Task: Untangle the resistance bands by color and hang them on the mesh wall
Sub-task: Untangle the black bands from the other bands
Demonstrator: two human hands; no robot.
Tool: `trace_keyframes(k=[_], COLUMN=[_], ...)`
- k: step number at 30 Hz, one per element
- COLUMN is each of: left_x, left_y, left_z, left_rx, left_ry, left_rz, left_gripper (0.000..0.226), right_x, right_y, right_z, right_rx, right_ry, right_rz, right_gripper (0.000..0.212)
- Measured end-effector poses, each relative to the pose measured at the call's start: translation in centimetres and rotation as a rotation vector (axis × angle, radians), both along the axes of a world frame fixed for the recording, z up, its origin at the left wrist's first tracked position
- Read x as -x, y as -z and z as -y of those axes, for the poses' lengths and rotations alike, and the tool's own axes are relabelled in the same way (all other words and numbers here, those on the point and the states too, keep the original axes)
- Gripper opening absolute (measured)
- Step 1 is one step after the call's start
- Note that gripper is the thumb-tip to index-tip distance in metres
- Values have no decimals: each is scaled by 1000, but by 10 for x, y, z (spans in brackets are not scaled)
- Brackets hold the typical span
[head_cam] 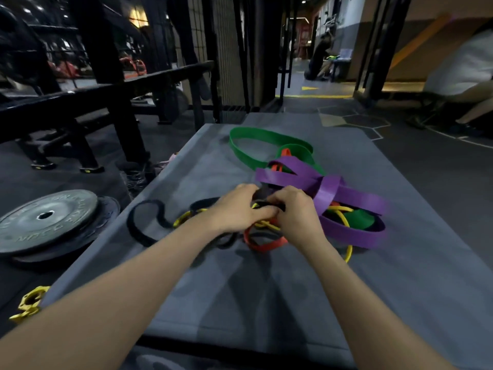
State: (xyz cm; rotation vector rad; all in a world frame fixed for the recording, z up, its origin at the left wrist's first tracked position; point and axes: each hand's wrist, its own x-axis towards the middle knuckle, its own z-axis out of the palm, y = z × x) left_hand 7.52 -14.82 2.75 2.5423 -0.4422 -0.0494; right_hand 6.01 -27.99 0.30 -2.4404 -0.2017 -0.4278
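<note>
Left hand (237,206) and right hand (294,212) touch, fingers curled shut on the black band (145,222) in the tangle, purple band (344,193) right of them, green band (256,145) beyond.

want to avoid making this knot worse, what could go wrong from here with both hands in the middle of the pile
1. Both the left hand and right hand grip the black band where the yellow band and orange band cross; pulling hard may tighten the knot.
2. The purple band loops over the green band; tugging could drag the pile toward the mat edge.
</note>
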Motion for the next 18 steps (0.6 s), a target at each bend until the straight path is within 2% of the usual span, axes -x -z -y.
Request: trace_keyframes(k=[2,4,6,8,10,12,15,18], left_x=[-6,-12,-13,-12,-10,-10,-16,-22], left_y=[1,1,3,10,12,1,-29,-58], left_z=[7,12,15,15,15,12,1,-4], left_rx=[91,111,95,18,40,211,510,465], left_ry=[79,140,182,206,196,132,-6,-3], left_rz=[-21,-72,-183,-200,-134,-58,61,165], left_gripper=[33,33,28,25,17,16,20,11], right_x=[1,1,1,3,5,3,0,-3], right_y=[-1,-1,-1,-2,-4,-7,-10,-8], right_z=[10,19,26,32,37,45,56,62], right_rx=[-30,-67,-106,-133,-163,-199,-175,-29], right_ry=[-34,-51,-65,-111,-179,-181,44,163], right_rz=[-5,11,24,14,21,106,105,16], right_gripper=[24,25,22,19,23,34,43,37])
